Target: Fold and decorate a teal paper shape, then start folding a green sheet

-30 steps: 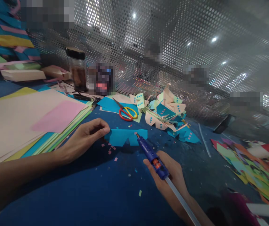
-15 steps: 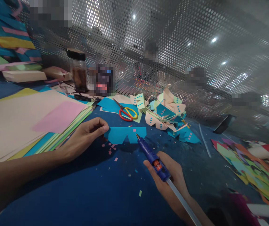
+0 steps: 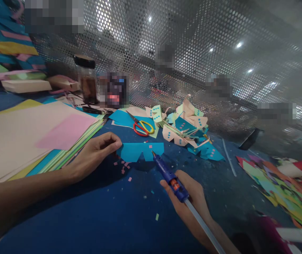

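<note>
Between thumb and fingers, my left hand (image 3: 103, 150) pinches the left end of a blue paper cutout (image 3: 132, 151) with a notch in its lower edge. One small pink paper square (image 3: 150, 146) lies on the cutout's right half. My right hand (image 3: 190, 197) is wrapped round a dark blue glue gun (image 3: 167, 171), and a long glue stick (image 3: 204, 225) sticks out of its back. The gun's nozzle is at the cutout's right half, just below the pink square; whether it touches the paper I cannot tell. Small pink scraps (image 3: 124, 165) lie below the cutout.
Red-and-yellow-handled scissors (image 3: 142, 128) lie behind the cutout, beside a pile of folded paper pieces (image 3: 185, 123). Stacked paper sheets (image 3: 42, 134) cover the left side. A lidded jar (image 3: 87, 81) stands before a perforated metal screen (image 3: 140, 46). Coloured paper strips (image 3: 285, 190) lie right.
Both hands, the cutout and the glue gun hold nearly the same positions. Only a very slight shift of the whole view shows.
</note>
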Motion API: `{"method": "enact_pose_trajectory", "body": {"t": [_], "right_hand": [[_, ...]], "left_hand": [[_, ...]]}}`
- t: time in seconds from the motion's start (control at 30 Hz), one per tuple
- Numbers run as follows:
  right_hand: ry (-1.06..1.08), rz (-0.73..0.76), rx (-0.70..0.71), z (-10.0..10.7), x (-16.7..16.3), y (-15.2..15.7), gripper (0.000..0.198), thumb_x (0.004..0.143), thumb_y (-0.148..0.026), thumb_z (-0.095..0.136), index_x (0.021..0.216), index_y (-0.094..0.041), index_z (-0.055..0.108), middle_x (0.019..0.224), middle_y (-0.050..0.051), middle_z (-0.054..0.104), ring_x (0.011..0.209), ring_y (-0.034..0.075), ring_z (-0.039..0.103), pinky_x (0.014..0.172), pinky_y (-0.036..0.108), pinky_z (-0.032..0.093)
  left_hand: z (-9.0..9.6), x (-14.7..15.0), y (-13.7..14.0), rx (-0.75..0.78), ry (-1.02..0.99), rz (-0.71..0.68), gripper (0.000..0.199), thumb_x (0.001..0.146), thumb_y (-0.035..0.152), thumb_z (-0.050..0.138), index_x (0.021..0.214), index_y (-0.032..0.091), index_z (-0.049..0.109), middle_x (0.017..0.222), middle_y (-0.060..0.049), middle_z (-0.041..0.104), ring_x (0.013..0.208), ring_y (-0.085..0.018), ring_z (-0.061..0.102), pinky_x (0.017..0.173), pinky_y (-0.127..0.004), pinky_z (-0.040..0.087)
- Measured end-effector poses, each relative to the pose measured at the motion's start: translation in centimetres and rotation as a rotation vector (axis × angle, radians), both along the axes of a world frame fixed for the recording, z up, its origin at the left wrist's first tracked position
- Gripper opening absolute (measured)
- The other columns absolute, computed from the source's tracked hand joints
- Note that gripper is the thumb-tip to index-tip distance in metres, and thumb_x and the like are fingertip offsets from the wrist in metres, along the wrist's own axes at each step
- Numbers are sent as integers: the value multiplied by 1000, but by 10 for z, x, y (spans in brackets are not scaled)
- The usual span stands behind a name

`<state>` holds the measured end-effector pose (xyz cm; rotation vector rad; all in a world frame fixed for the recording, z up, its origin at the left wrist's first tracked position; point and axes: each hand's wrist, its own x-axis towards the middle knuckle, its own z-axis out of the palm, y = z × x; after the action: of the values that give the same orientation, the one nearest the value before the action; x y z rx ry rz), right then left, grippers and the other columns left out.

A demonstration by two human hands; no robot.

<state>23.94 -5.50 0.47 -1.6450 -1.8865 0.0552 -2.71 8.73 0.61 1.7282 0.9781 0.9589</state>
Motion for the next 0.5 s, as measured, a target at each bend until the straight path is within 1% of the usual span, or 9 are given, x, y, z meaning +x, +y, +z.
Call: {"method": "enact_pose_trajectory", "body": {"t": [0.2, 0.33, 0.5], "right_hand": [[6, 9, -2, -2, 2, 0, 34, 92, -37, 64, 71, -22, 43, 65, -4, 48, 57, 12, 48, 55, 24, 32], [-7, 5, 2, -3, 2, -1, 35, 92, -37, 64, 70, -22, 41, 64, -4, 47, 57, 12, 47, 55, 24, 30], [-7, -17, -48, -2, 2, -1, 34, 91, -36, 64, 70, -22, 42, 64, -4, 47, 58, 13, 47, 55, 25, 29]], "left_hand": [[1, 0, -1, 0, -4, -18, 24, 96, 42, 58, 87, 19, 59, 82, 2, 58, 75, -13, 59, 73, -24, 47], [0, 0, -2, 17, 0, -11, 24, 95, 42, 59, 86, 20, 59, 80, 2, 60, 75, -14, 60, 73, -25, 48], [-2, 0, 0, 33, 4, 8, 25, 93, 45, 59, 84, 21, 61, 78, 3, 61, 72, -14, 62, 71, -26, 50]]}}
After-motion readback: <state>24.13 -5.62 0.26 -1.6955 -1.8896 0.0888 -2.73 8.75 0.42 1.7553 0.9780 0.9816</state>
